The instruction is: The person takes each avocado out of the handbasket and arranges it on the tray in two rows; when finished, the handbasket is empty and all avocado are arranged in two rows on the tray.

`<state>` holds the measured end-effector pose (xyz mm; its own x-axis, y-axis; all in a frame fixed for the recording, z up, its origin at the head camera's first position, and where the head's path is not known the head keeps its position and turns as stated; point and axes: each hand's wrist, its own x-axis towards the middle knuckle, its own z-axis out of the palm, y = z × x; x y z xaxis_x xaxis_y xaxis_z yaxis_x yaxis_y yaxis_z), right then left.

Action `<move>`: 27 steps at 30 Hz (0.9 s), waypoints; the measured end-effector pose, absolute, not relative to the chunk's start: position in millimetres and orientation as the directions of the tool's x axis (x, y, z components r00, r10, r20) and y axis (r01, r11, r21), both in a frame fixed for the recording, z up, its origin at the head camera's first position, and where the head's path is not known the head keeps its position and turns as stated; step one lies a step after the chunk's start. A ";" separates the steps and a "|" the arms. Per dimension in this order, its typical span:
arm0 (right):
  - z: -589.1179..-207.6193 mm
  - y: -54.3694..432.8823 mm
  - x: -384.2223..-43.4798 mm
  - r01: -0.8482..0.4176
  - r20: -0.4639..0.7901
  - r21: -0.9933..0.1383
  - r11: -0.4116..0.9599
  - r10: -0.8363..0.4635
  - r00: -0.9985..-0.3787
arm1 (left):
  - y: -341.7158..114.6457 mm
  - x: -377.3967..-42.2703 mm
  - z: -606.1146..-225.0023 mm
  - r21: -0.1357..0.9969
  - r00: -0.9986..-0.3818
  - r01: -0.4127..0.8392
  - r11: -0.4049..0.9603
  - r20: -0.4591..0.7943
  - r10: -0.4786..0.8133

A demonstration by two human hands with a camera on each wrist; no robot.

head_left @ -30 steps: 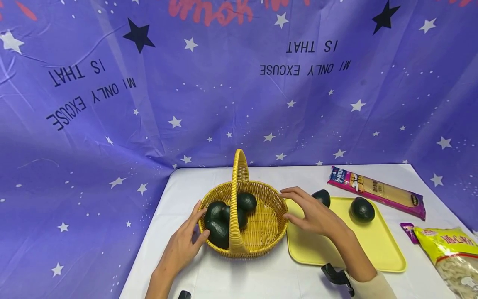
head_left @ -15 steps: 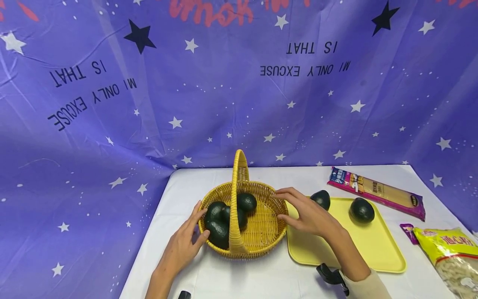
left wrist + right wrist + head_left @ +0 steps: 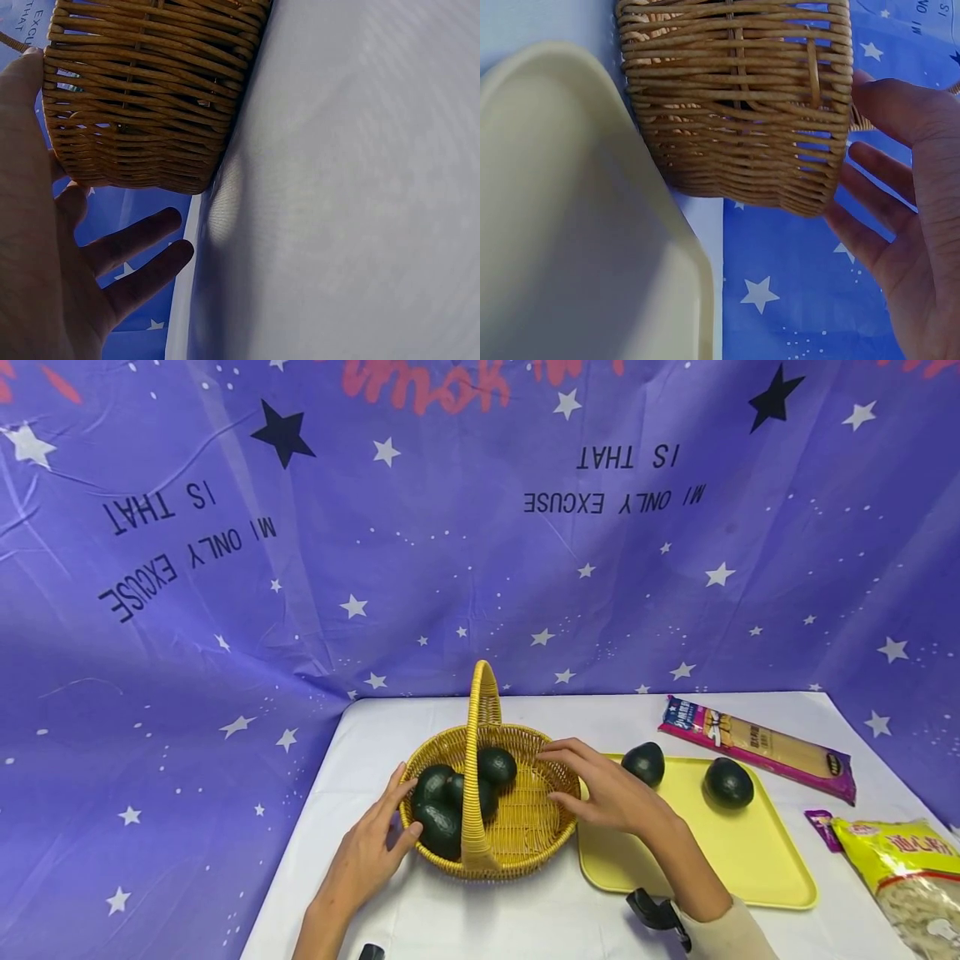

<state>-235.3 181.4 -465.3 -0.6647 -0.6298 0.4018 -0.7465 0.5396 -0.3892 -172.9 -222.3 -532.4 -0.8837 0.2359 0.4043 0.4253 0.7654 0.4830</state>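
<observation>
A yellow wicker basket [image 3: 525, 818] with a tall arched handle stands on the white table, several dark green avocados [image 3: 437, 828] lying in its left half. My left hand [image 3: 363, 852] rests against the left rim, thumb and fingers spread. In the left wrist view, two fingers [image 3: 146, 281] stretch out straight below the basket. Over the right rim reaches my right hand [image 3: 615, 789], its fingertips above the basket's inside, loosely bent with nothing between them. The right wrist view shows that hand [image 3: 922, 247] beside the basket wall [image 3: 735, 97]; whether it touches the rim, I cannot tell.
Right of the basket lies a yellow tray [image 3: 750, 860] with two avocados, one at its right [image 3: 728, 783] and one at its back left [image 3: 643, 764]. A long purple noodle packet [image 3: 757, 747] lies behind it. A yellow food bag [image 3: 903, 868] lies at the right.
My right hand has shifted left, from the basket's right rim to over its inside, uncovering more of the tray's left avocado. The left hand and the basket have stayed in place.
</observation>
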 end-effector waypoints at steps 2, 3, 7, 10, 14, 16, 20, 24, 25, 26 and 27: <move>-466.2 179.8 -235.8 -0.747 0.400 -0.394 0.535 -0.632 -0.664 | -222.1 -172.8 -532.3 0.481 -0.884 0.425 0.767 0.405 0.236; -466.5 179.0 -236.1 -0.747 0.399 -0.397 0.534 -0.633 -0.664 | -221.9 -172.7 -532.2 0.482 -0.884 0.425 0.767 0.404 0.236; -469.4 175.5 -237.3 -0.754 0.397 -0.388 0.530 -0.642 -0.656 | -221.6 -172.3 -532.1 0.483 -0.885 0.423 0.766 0.403 0.235; -470.4 172.5 -238.0 -0.756 0.394 -0.388 0.527 -0.647 -0.653 | -221.7 -172.2 -531.8 0.489 -0.886 0.422 0.763 0.401 0.233; -470.1 168.3 -238.2 -0.757 0.391 -0.387 0.526 -0.650 -0.651 | -222.1 -172.3 -531.3 0.484 -0.885 0.423 0.766 0.403 0.235; -470.0 166.1 -238.3 -0.759 0.391 -0.386 0.524 -0.652 -0.649 | -222.2 -172.3 -530.9 0.480 -0.884 0.424 0.768 0.404 0.236; -469.6 161.5 -239.2 -0.760 0.388 -0.391 0.520 -0.656 -0.648 | -222.4 -172.0 -530.4 0.477 -0.884 0.422 0.771 0.405 0.234; -470.7 157.7 -241.4 -0.769 0.388 -0.382 0.513 -0.666 -0.637 | -222.0 -171.5 -530.4 0.476 -0.885 0.420 0.773 0.403 0.232; -471.1 156.8 -242.1 -0.774 0.390 -0.380 0.506 -0.671 -0.630 | -221.8 -171.3 -530.5 0.474 -0.885 0.419 0.774 0.403 0.233; -471.6 156.1 -243.0 -0.779 0.391 -0.378 0.500 -0.677 -0.624 | -221.6 -171.0 -530.6 0.473 -0.885 0.419 0.775 0.402 0.232; -472.3 155.2 -243.8 -0.785 0.395 -0.378 0.490 -0.682 -0.616 | -221.5 -170.7 -530.8 0.473 -0.886 0.418 0.776 0.402 0.232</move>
<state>-243.8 155.2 -472.3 -0.6155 -0.6818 0.3953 -0.7855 0.4898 -0.3783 -170.7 -221.5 -530.8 -0.8858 0.2323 0.4017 0.4178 0.7760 0.4726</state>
